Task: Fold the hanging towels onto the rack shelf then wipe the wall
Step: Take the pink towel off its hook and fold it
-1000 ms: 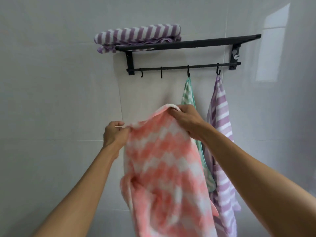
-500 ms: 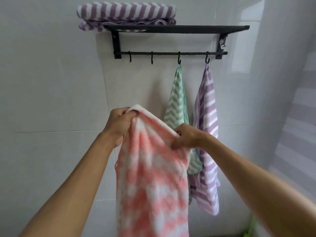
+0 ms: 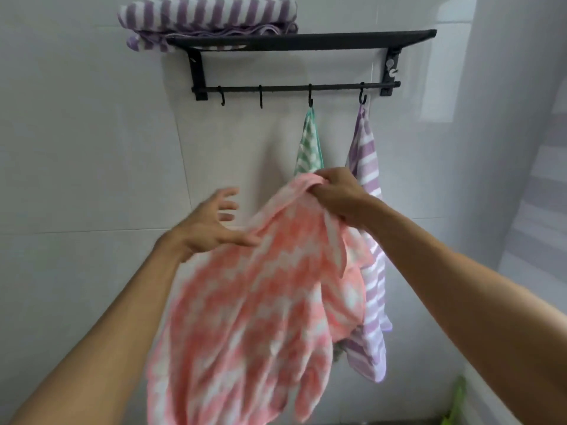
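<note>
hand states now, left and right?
Left hand: open, fingers spread, at the edge of the pink-and-white zigzag towel.
Right hand: closed, gripping the bunched top of that towel.

A black rack shelf is fixed to the white tiled wall. One folded purple-and-white striped towel lies on its left end — overhanging the left edge — while the shelf's right end shows bare metal.
</note>
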### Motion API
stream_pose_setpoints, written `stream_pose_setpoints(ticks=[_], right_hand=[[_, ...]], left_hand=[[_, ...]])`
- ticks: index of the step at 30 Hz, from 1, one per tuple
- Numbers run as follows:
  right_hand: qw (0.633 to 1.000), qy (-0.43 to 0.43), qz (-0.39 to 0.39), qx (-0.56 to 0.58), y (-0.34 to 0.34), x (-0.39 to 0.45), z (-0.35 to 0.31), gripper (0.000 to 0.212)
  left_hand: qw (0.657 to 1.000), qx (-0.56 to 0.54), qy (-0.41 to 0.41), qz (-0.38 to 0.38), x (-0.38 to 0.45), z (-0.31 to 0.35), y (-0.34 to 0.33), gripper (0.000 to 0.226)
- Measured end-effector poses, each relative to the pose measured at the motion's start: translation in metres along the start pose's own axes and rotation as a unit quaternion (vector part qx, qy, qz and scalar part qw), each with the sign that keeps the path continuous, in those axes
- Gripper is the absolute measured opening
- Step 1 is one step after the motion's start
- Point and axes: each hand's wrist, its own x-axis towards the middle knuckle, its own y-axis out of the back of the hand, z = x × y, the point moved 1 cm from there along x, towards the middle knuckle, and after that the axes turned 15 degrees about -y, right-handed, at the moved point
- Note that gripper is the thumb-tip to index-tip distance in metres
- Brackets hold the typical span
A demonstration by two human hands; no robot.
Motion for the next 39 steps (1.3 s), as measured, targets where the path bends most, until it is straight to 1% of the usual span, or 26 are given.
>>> stream_pose_setpoints(ticks=[1, 2, 4, 6, 8, 11, 12, 13, 14, 16, 17, 18, 19, 20, 22, 23, 24, 25, 27, 29, 31, 33, 34, 36, 38, 39], right_hand=[[0.998, 0.037, -0.022, -0.035, 0.000, -0.001, -0.015, 0.014], [0.991, 0.082, -0.043, -0.093, 0.000, -0.003, -0.029, 0.013], [0.964, 0.145, -0.069, -0.213, -0.003, -0.005, -0.044, 0.011], [0.948, 0.146, -0.081, -0.271, 0.005, 0.001, -0.041, 0.011], [0.938, 0.101, -0.109, -0.313, 0.026, 0.009, -0.027, 0.016], [0.899, 0.033, -0.127, -0.417, 0.058, 0.016, 0.005, 0.012], [0.901, 0.012, -0.130, -0.414, 0.066, 0.018, 0.018, 0.011], [0.915, -0.014, -0.138, -0.379, 0.073, 0.022, 0.030, 0.008], [0.936, -0.034, -0.144, -0.318, 0.079, 0.024, 0.040, 0.007], [0.981, -0.053, -0.128, -0.137, 0.089, 0.028, 0.049, 0.014], [0.991, -0.060, -0.116, -0.034, 0.093, 0.029, 0.050, 0.019], [0.991, -0.062, -0.107, 0.054, 0.096, 0.028, 0.048, 0.024], [0.987, -0.062, -0.098, 0.113, 0.096, 0.026, 0.044, 0.028], [0.984, -0.059, -0.092, 0.142, 0.096, 0.025, 0.038, 0.029], [0.980, -0.042, -0.092, 0.172, 0.089, 0.023, 0.026, 0.027], [0.976, -0.031, -0.098, 0.190, 0.085, 0.022, 0.020, 0.027], [0.974, -0.020, -0.105, 0.197, 0.079, 0.021, 0.013, 0.027], [0.976, -0.011, -0.112, 0.188, 0.073, 0.019, 0.006, 0.026], [0.988, 0.019, -0.108, 0.112, 0.059, 0.016, -0.005, 0.027], [0.993, 0.062, -0.096, 0.029, 0.044, 0.014, -0.010, 0.036], [0.992, 0.071, -0.099, 0.027, 0.035, 0.015, -0.010, 0.044], [0.990, 0.044, -0.127, 0.054, 0.037, 0.017, -0.004, 0.040], [0.987, 0.027, -0.154, 0.036, 0.040, 0.017, 0.001, 0.039], [0.977, -0.010, -0.207, -0.054, 0.046, 0.018, 0.019, 0.032], [0.957, -0.066, -0.263, -0.097, 0.049, 0.016, 0.046, 0.018], [0.951, -0.090, -0.282, -0.087, 0.048, 0.015, 0.058, 0.015]], left_hand=[[0.999, -0.023, -0.025, -0.042, 0.001, 0.011, -0.022, 0.114], [0.997, -0.040, -0.042, -0.058, 0.004, 0.021, -0.043, 0.101], [0.995, -0.075, -0.039, -0.057, 0.010, 0.038, -0.068, 0.063], [0.995, -0.080, -0.031, -0.058, 0.016, 0.039, -0.072, 0.031], [0.997, -0.058, -0.028, -0.045, 0.019, 0.035, -0.064, 0.014], [0.996, -0.077, -0.006, 0.035, 0.022, 0.028, -0.050, 0.016], [0.993, -0.096, 0.000, 0.064, 0.024, 0.027, -0.049, 0.018], [0.989, -0.117, 0.007, 0.094, 0.026, 0.026, -0.049, 0.020], [0.984, -0.130, 0.016, 0.122, 0.028, 0.026, -0.050, 0.020], [0.973, -0.151, 0.029, 0.174, 0.031, 0.025, -0.052, 0.020], [0.966, -0.163, 0.035, 0.197, 0.031, 0.023, -0.053, 0.021], [0.963, -0.166, 0.041, 0.210, 0.031, 0.021, -0.054, 0.021], [0.964, -0.160, 0.049, 0.207, 0.030, 0.018, -0.055, 0.023], [0.969, -0.148, 0.057, 0.188, 0.028, 0.017, -0.058, 0.028], [0.986, -0.114, 0.060, 0.109, 0.025, 0.016, -0.065, 0.042], [0.991, -0.098, 0.055, 0.066, 0.024, 0.018, -0.070, 0.045], [0.995, -0.085, 0.044, 0.034, 0.024, 0.021, -0.076, 0.042], [0.996, -0.080, 0.032, 0.013, 0.026, 0.026, -0.083, 0.036], [0.996, -0.088, 0.003, 0.001, 0.031, 0.040, -0.098, 0.026], [0.994, -0.099, -0.030, 0.038, 0.037, 0.050, -0.104, 0.017], [0.988, -0.104, -0.058, 0.103, 0.044, 0.052, -0.100, 0.018], [0.979, -0.115, -0.079, 0.151, 0.048, 0.047, -0.088, 0.026], [0.974, -0.119, -0.088, 0.171, 0.049, 0.043, -0.080, 0.031], [0.963, -0.127, -0.096, 0.216, 0.049, 0.038, -0.066, 0.041], [0.949, -0.142, -0.090, 0.267, 0.049, 0.036, -0.052, 0.037], [0.943, -0.145, -0.082, 0.286, 0.047, 0.034, -0.045, 0.030]])
